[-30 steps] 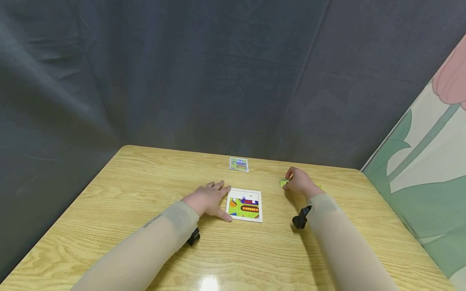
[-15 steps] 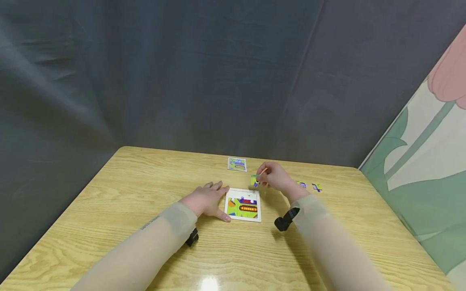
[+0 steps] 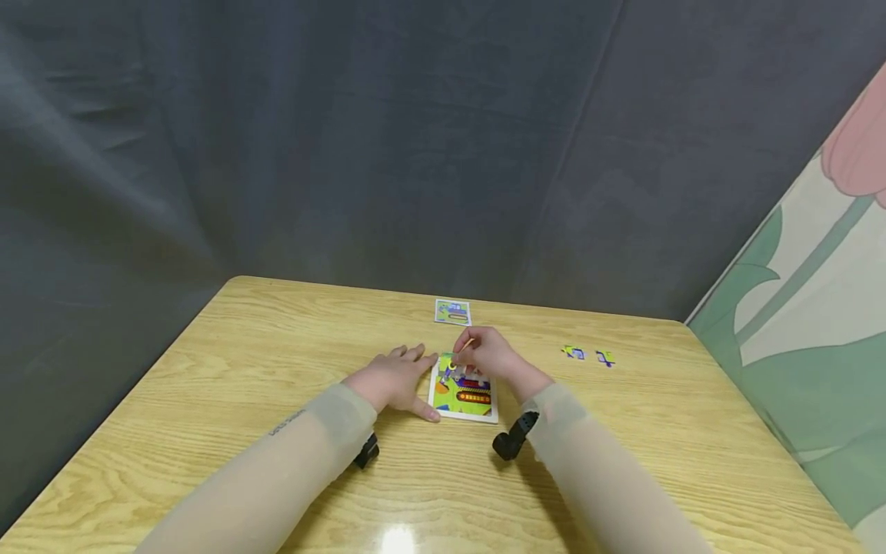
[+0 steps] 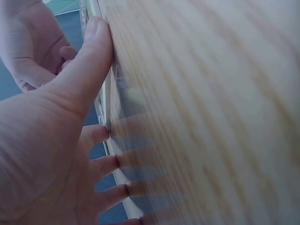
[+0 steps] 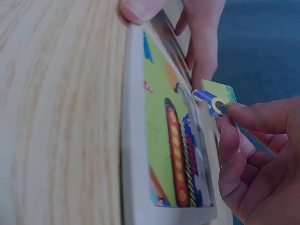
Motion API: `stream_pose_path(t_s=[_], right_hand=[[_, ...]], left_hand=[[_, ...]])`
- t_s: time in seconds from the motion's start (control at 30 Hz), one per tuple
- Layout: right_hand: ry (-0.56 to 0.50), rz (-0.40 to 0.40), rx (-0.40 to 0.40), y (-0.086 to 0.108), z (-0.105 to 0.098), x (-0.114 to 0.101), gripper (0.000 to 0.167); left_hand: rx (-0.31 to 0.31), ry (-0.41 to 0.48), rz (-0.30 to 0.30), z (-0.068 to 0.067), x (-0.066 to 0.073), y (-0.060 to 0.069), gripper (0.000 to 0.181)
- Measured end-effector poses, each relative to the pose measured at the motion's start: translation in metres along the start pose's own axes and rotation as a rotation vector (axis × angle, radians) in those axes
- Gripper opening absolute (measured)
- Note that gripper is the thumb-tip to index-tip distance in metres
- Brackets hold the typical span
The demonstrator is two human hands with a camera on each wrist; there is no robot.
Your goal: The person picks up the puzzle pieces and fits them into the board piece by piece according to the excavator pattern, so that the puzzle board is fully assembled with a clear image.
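Note:
A white-framed jigsaw puzzle (image 3: pixel 465 400) lies on the table, its lower part filled with a picture of orange-and-red tracks on green. My left hand (image 3: pixel 396 381) is spread flat at the frame's left side, thumb and index fingertip touching its edge. Above the frame's upper left part, my right hand (image 3: pixel 487 352) pinches a green puzzle piece (image 5: pixel 215 97) with a blue-and-yellow arm printed on it. In the right wrist view the piece is tilted and held over the tray, between thumb and index finger. The upper right of the frame is partly hidden behind my right hand.
Two loose puzzle pieces, a left one (image 3: pixel 573 352) and a right one (image 3: pixel 605 358), lie to the right on the wooden table (image 3: pixel 623 446). A small picture card (image 3: pixel 453 312) rests behind the frame. A dark curtain (image 3: pixel 415 154) hangs beyond the table's far edge.
My right hand has picked the green puzzle piece off the table and carried it left to above the frame. Two loose pieces came into sight. The left hand stays in place.

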State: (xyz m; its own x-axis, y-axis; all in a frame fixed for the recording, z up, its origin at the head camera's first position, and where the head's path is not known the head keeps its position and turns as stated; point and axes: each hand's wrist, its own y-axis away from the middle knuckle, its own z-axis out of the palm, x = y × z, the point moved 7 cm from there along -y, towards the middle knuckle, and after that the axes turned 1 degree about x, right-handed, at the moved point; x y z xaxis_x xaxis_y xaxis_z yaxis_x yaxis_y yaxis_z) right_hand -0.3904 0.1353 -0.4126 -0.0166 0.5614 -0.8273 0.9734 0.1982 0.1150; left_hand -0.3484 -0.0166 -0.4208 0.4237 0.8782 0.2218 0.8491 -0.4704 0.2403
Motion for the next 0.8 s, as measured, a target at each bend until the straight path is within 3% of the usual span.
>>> stream_pose_path(t_s=[0.8], right_hand=[[0.088,0.019,0.023,-0.0019,0.0104,0.0029,0.011]], left_hand=[[-0.008,-0.012,-0.006,-0.0008,0.0019,0.0023,0.107]])
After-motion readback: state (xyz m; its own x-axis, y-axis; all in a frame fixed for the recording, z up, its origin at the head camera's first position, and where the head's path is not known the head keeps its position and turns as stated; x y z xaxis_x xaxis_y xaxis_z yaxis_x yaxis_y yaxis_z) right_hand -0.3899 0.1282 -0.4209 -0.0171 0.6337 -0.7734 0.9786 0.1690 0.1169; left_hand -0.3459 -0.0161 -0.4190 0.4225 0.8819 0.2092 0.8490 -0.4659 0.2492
